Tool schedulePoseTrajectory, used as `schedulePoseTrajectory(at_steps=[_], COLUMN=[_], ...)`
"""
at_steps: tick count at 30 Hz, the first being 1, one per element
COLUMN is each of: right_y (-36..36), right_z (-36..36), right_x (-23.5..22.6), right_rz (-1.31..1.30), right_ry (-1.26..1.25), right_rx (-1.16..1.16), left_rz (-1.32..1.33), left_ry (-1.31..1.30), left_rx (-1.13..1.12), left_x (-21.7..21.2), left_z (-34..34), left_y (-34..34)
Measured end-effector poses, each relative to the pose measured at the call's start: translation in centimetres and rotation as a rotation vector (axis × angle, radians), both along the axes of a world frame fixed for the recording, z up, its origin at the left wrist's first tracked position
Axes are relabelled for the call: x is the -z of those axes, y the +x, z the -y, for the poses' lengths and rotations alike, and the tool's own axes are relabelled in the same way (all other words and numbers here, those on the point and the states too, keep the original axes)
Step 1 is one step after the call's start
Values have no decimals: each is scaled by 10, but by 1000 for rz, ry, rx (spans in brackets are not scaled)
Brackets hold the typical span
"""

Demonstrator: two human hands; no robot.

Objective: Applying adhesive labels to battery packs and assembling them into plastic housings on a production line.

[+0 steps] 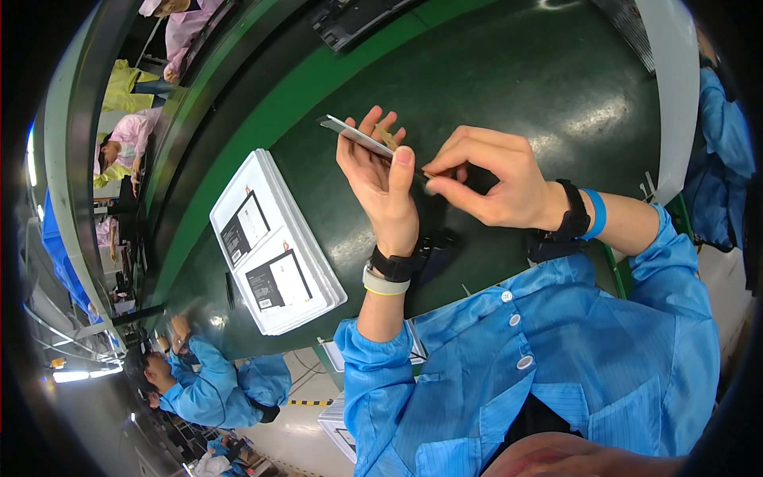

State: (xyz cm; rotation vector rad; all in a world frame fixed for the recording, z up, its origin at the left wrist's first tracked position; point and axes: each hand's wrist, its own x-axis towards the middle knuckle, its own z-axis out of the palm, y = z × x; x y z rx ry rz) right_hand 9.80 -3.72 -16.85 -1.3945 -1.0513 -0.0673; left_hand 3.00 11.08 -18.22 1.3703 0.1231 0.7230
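Note:
A thin, flat silver-grey slab [356, 136], seen nearly edge-on, is gripped in my left hand [380, 187], with the thumb on its near side and fingers behind. A small tan tab [386, 136] sticks up beside it. My right hand [505, 179] is at the slab's right end, thumb and forefinger pinched together; what lies between the fingertips is too small to make out. Left of my hands, a white tray [306, 230] holds two flat black-and-white packs [246, 226], each with a small orange tab.
The dark green worktable [548, 95] lies beneath my hands. A black device [350, 24] sits at the far edge, by a green rail. A grey-white panel [671, 95] stands at the right. Co-workers, one in a blue coat [211, 385], are at the left and beyond the rail.

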Motion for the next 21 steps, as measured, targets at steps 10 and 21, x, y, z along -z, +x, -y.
schedulePoseTrajectory(at_steps=[10, 21], right_y=[17, 2], right_z=[-2, -1], right_x=[6, 5], right_rz=[-280, 202], right_ry=[36, 8], right_rx=[73, -7], left_rz=[102, 100], left_ry=[-237, -209], left_rx=[79, -127], left_x=[-11, -9], left_z=[-3, -17], left_y=[0, -1])
